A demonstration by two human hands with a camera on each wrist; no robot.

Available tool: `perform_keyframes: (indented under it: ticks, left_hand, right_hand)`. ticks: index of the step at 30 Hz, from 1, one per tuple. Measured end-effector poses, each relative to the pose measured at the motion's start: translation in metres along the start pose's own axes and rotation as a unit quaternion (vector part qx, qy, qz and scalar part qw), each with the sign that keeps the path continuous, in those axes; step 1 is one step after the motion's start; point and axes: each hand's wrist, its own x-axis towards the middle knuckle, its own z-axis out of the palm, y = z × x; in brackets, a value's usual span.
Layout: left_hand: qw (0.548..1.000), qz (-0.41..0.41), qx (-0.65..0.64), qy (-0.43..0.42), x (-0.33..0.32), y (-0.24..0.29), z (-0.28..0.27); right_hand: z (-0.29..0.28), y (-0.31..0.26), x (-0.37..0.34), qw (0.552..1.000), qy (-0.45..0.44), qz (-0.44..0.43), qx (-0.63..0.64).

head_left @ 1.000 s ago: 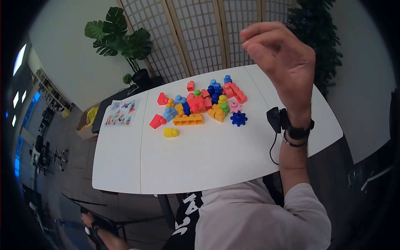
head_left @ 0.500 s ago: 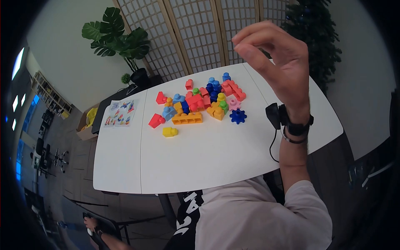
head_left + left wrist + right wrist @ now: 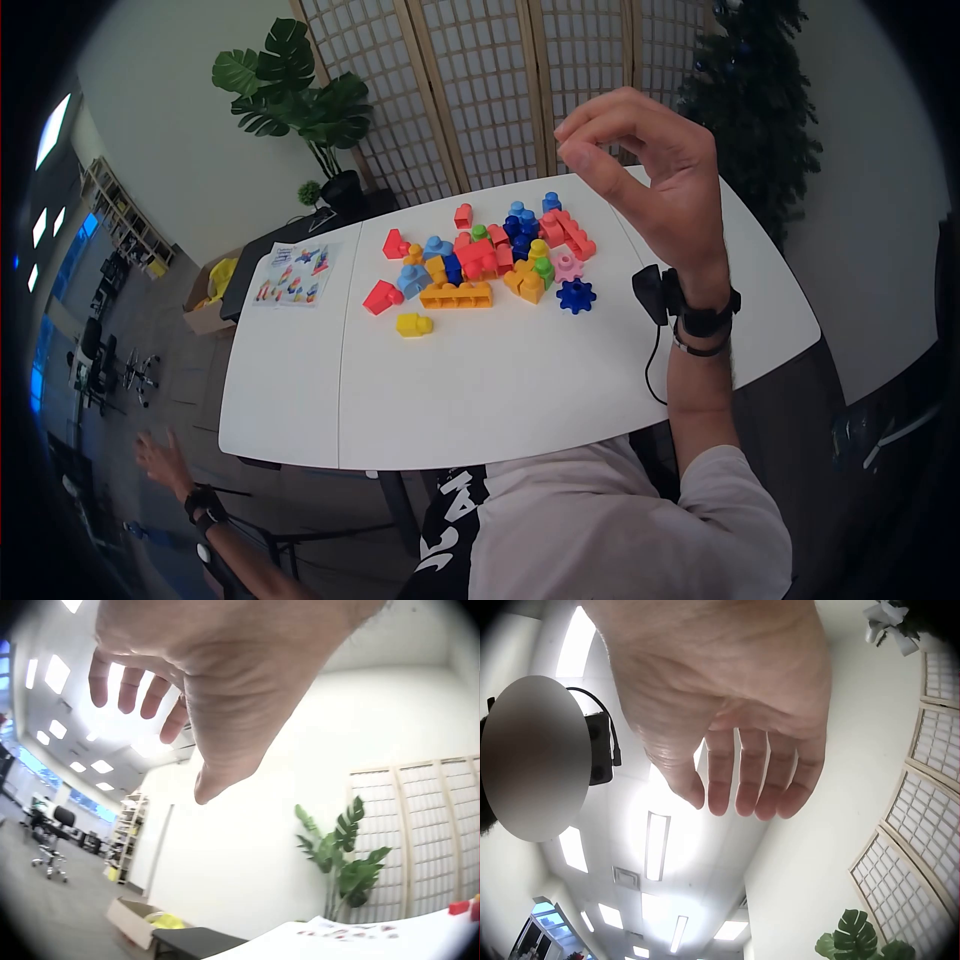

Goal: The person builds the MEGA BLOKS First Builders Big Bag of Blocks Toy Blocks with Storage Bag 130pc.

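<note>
In the head view my right hand [image 3: 660,185] is raised above the right side of the white table [image 3: 440,400]. Its fingers bend loosely toward the thumb with nothing between them, as the right wrist view also shows. My left hand [image 3: 165,468] is in the air off the table's left end, fingers spread and holding nothing; the left wrist view shows the same hand [image 3: 217,690] from the palm side. A loose heap of toy blocks lies mid-table. Among them are a yellow block [image 3: 414,325] nearest me, a long orange block [image 3: 456,296], a dark blue gear [image 3: 576,295] and a pink gear [image 3: 567,265].
A printed picture sheet [image 3: 295,275] lies on the table's left part. Behind the table stand a folding screen [image 3: 480,95], a leafy plant [image 3: 310,105] and a dark tree [image 3: 755,120]. A cardboard box [image 3: 207,316] is on the floor at left. A cable hangs from my right wrist.
My left hand has risen from low beside the chair and its fingers have spread. The right hand has come down a little and slightly left. The blocks lie as before.
</note>
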Motion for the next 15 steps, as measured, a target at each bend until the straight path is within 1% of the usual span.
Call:
perform_keyframes:
  ticks: [2,3,4,6,8,9,10,12,13,14,15]
  left_hand:
    - [0.993,0.049,-0.1,0.048,0.027,0.055,-0.026]
    - [0.983,0.089,-0.147,0.062,0.036,0.086,-0.043]
    - [0.97,0.128,-0.192,0.077,0.043,0.116,-0.061]
    - [0.938,0.195,-0.246,0.15,0.055,0.177,-0.078]
    - [0.904,0.231,-0.347,0.093,0.046,0.244,-0.132]
    - [0.88,0.26,-0.391,0.073,0.035,0.274,-0.161]
    - [0.852,0.289,-0.433,0.053,0.025,0.3,-0.186]
    - [0.777,0.368,-0.509,-0.026,0.012,0.345,-0.21]
    - [0.742,0.392,-0.53,-0.125,0.004,0.364,-0.225]
    - [0.697,0.412,-0.543,-0.223,-0.007,0.379,-0.237]
    - [0.674,0.454,-0.531,-0.241,-0.016,0.397,-0.243]
  right_hand:
    - [-0.002,-0.001,0.0,1.0,-0.002,-0.002,-0.008]
    - [-0.003,-0.002,0.0,1.0,-0.001,-0.001,-0.016]
    - [-0.004,-0.003,0.0,1.0,-0.004,-0.004,-0.016]
    - [-0.005,-0.005,0.0,1.0,0.006,0.011,-0.023]
    - [-0.006,-0.007,0.0,1.0,0.007,0.02,-0.023]
    - [-0.007,-0.007,0.0,0.999,0.012,0.03,-0.023]
    - [-0.008,-0.006,-0.001,0.999,0.01,0.028,-0.025]
    - [-0.01,-0.004,0.0,0.999,0.013,0.022,-0.023]
    - [-0.011,-0.003,0.001,0.999,0.013,0.018,-0.025]
    - [-0.011,-0.003,0.001,0.999,0.015,0.025,-0.024]
    - [-0.015,-0.002,0.003,0.999,0.017,0.032,-0.023]
